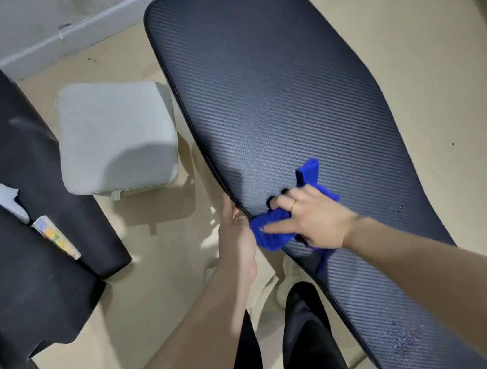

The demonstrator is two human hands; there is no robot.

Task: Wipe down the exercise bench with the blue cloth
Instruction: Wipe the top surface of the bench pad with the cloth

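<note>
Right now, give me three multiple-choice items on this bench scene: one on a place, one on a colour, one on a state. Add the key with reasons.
1. Where does the grey cushion lie?
A. On the floor left of the bench
B. On top of the bench pad
C. Under the person's feet

2. What colour is the cloth?
A. White
B. Blue
C. Green

3. What is the right hand doing?
A. Hanging free above the floor
B. Holding a spray bottle
C. Pressing the cloth onto the bench near its left edge

Key: 1 A, the cushion sits on the tan floor beside the bench. 2 B, the bunched cloth is bright blue. 3 C, its fingers spread over the cloth on the pad, while the left hand has its grip on the pad's edge.
</note>
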